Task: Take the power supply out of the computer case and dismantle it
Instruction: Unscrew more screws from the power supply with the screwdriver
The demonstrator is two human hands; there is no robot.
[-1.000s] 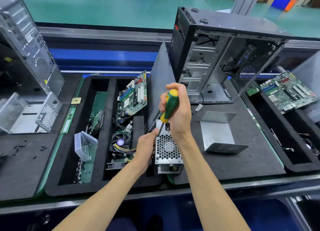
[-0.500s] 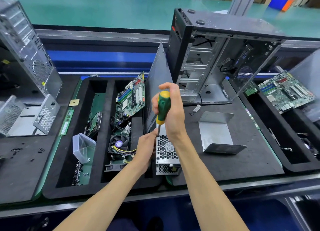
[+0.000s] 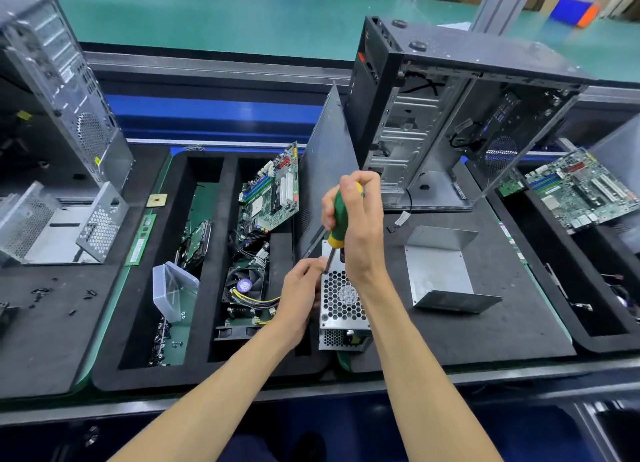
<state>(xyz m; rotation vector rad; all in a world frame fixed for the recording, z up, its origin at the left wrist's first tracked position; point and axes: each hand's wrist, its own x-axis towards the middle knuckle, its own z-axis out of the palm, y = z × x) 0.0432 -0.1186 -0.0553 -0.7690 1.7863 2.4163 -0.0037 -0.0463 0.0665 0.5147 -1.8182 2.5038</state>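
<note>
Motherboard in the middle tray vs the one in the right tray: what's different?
The middle-tray motherboard leans steeply on edge against the tray wall; the right-tray motherboard lies closer to flat. The middle one has cables and a fan piled at its foot; the right one has no such pile. Both are bare green boards with slots, out of their cases.

Right hand fisted above left hand (fingertips pinched).
</note>
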